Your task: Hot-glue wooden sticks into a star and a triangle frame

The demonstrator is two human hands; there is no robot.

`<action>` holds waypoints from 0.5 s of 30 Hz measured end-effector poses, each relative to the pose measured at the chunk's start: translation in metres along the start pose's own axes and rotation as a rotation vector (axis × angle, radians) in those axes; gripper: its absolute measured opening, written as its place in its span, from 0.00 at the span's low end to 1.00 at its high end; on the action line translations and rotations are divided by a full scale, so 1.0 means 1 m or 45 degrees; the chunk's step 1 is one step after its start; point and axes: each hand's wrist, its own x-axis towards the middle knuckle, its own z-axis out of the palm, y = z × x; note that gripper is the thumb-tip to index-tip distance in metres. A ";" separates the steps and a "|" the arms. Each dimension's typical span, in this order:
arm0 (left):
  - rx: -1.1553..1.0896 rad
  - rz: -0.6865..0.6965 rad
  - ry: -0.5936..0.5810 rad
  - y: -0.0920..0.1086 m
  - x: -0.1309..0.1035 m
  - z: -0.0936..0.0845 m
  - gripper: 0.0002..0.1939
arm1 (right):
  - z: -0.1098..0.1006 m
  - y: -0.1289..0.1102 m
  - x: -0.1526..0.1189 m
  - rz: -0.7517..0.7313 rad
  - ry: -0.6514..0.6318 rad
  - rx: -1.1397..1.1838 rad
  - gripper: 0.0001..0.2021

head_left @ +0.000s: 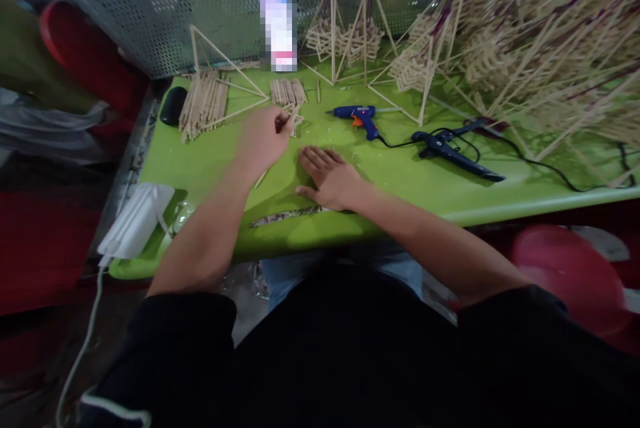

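My left hand (264,138) is closed in a pinch above the green table, slightly blurred. Thin wooden sticks (297,120) show at its fingertips, and it appears to grip one; how many it holds I cannot tell. Another stick (261,177) pokes out below that wrist. My right hand (331,178) lies flat on the tabletop with its fingers stretched out, holding nothing. A narrow stained strip (287,216), like a blade, lies partly under the right wrist. Just beyond the hands is a row of short sticks (288,91). To their right rests a blue glue gun (355,113).
Dark-handled cutters (457,153) lie beside the glue gun cord. Stick frames (364,35) crowd the back and right. A stick bundle (204,105), a black mouse-like object (173,106) and a white power strip (136,220) occupy the left. A lit phone (279,28) leans against the mesh.
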 end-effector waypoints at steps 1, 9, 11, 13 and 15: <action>-0.017 -0.014 -0.013 0.002 -0.002 0.000 0.06 | -0.002 0.008 -0.013 0.060 0.021 -0.001 0.50; -0.185 -0.062 -0.107 0.003 -0.003 0.013 0.07 | 0.002 0.077 -0.230 0.689 0.368 -0.178 0.51; -0.284 -0.081 -0.160 0.003 -0.003 0.018 0.08 | 0.007 0.096 -0.297 0.994 0.434 -0.307 0.51; -0.397 -0.119 -0.211 0.004 -0.004 0.022 0.10 | 0.011 0.112 -0.353 1.314 0.368 -0.383 0.36; -0.484 -0.157 -0.261 0.004 -0.004 0.024 0.11 | 0.012 0.120 -0.386 1.427 0.269 -0.380 0.28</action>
